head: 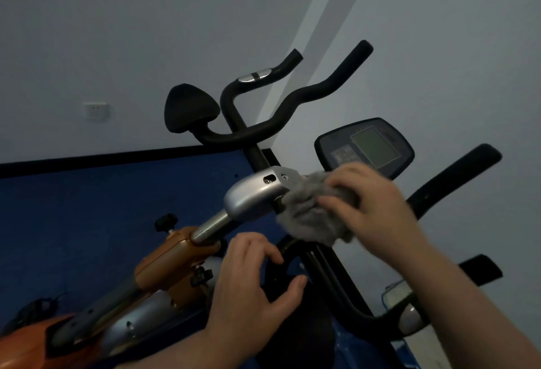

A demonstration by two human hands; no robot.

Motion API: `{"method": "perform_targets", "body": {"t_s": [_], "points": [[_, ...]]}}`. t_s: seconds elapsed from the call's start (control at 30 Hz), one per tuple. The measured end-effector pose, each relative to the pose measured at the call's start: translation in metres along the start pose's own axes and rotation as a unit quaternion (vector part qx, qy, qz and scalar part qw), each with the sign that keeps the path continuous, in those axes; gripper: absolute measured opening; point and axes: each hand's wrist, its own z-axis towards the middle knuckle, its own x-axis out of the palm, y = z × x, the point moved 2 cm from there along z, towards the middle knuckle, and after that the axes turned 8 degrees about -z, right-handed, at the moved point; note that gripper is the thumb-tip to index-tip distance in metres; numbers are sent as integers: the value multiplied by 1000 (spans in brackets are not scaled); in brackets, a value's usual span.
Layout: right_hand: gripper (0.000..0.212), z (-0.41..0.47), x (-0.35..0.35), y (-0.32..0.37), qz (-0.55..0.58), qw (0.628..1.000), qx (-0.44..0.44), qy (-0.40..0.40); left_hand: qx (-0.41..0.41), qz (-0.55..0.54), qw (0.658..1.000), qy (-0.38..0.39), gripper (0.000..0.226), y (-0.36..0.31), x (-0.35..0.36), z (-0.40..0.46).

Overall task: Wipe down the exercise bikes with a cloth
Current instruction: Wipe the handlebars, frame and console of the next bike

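Cloth (313, 216), grey and fluffy, lies bunched over the near bike's handlebar stem just beside the silver clamp (257, 196), under the console (366, 149). It looks soft, light, easily wadded. Right hand (371, 204) presses it down, fingers curled over. Left hand (257, 286) hovers half open, holding nothing.

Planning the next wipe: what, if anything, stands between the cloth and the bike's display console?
Nothing visible does. The right hand presses the grey cloth against the handlebar stem beside the silver bracket, and the console sits just above it, its lower edge partly hidden by that hand.
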Motion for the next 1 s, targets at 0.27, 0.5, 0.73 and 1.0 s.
{"method": "perform_targets", "body": {"t_s": [0.27,0.5,0.73,1.0], "points": [[18,-31,43,15,-111,993,-19,-41,-8,11,1000,-10,26,1,1,-3],[22,-21,34,5,-119,991,-66,-15,-6,2,1000,-17,25,0,1,-4],[25,-21,36,6,-165,963,-211,-21,22,27,999,-9,28,-1,0,-6],[33,-31,50,13,-96,976,-193,-14,28,49,998,-8,27,-2,0,-5]]}}
